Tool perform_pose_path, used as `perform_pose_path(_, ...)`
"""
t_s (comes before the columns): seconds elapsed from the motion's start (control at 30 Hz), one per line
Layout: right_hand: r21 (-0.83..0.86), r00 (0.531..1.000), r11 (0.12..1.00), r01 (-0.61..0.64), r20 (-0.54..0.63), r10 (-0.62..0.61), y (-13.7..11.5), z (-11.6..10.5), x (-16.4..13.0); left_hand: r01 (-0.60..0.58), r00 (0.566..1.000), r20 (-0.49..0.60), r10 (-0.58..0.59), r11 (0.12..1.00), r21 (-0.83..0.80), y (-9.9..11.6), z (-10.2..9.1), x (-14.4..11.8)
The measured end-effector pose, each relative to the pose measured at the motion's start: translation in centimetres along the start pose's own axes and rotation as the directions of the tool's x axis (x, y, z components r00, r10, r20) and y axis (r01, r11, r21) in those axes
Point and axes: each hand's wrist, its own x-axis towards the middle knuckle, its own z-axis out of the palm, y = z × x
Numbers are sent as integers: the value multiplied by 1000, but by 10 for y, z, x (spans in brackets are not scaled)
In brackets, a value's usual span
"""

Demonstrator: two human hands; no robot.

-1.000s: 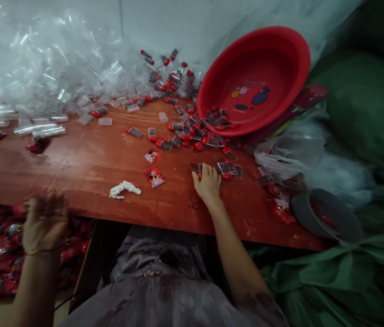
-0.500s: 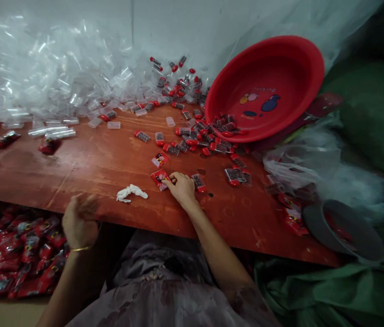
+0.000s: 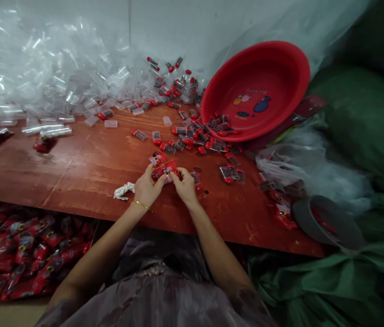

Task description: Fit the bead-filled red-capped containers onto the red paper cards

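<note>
My left hand (image 3: 147, 188) and my right hand (image 3: 185, 185) meet over the red-brown wooden table (image 3: 86, 168), both pinching a small red printed packet (image 3: 165, 170) between their fingertips. A second red packet (image 3: 157, 157) lies just beyond it. A small clear case with a red cap (image 3: 196, 179) lies under the right hand's knuckles. Several more such red-capped cases (image 3: 192, 136) are scattered farther back. A crumpled white scrap (image 3: 123, 190) rests left of my left hand.
A red plastic basin (image 3: 256, 91) leans tilted at the back right, cases spilling from it. Clear empty cases (image 3: 42, 77) are heaped at the back left. A box of filled red packets (image 3: 17, 250) sits below the table's left edge. Green sacks (image 3: 358, 122) and a grey bowl (image 3: 328, 222) crowd the right.
My left hand rose from below the table edge to the packet. My right hand moved left from the cases, took up the red packet, and now both hands hold it.
</note>
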Motion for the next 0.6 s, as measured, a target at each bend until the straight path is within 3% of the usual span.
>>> perform_pose_path(0.1,-50,999,999,-4,51,7,2,2,4,-33,997,79,25,994,108,1,4,17)
perform_pose_path(0.23,-192,995,981,-27,94,46,1,6,9,17,986,157,-54,973,228,3,1,32)
perform_pose_path(0.3,-291,995,957,10,95,18,-1,7,11,12,990,127,-55,949,315,3,0,34)
perform_pose_path(0.43,-323,995,941,100,24,-97,1,6,15,-115,993,61,98,866,487,-2,4,34)
perform_pose_path(0.6,-128,998,991,-45,-43,40,4,0,15,-110,987,-43,154,851,513,-3,6,34)
